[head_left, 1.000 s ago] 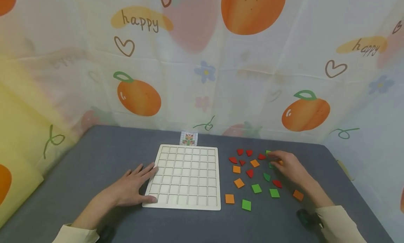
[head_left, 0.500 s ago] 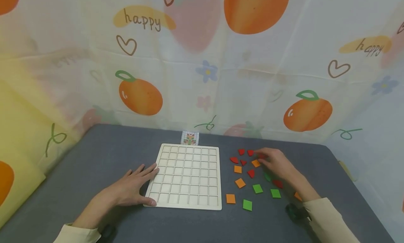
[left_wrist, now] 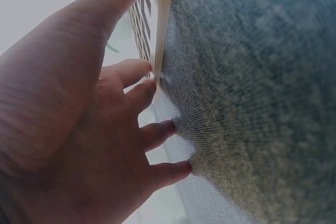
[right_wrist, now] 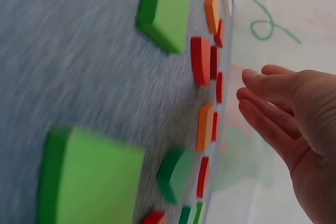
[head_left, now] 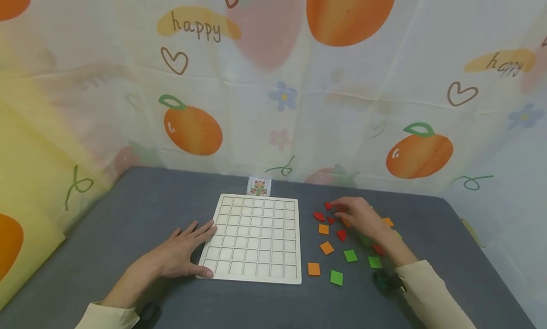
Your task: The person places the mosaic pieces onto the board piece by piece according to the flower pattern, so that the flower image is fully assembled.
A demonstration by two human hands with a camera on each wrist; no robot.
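My left hand [head_left: 179,253] rests with spread fingers along the left side of a white gridded board [head_left: 249,280]. In the left wrist view its thumb lies at the board's edge [left_wrist: 161,24], and some fingertips touch the grey cloth. My right hand [head_left: 361,217] hovers over the scattered pieces, its fingers loosely bent. Its fingertips are nearest a red piece [head_left: 327,205]; whether they touch it cannot be told. Nothing shows between the fingers in the right wrist view. Around that hand lie an orange square [head_left: 324,229], a green square [head_left: 350,256] and a dark green rounded piece [right_wrist: 176,174].
A small card with a coloured grid pattern [head_left: 259,186] stands behind the board. More red, orange and green pieces lie right of the board, some hidden under the right forearm. A fruit-printed curtain [head_left: 239,106] hangs behind the grey table [head_left: 149,201].
My right hand has moved left over the pieces, from the green ones past the red ones at the back. My left hand stays at the board. The uncovered pieces lie as before.
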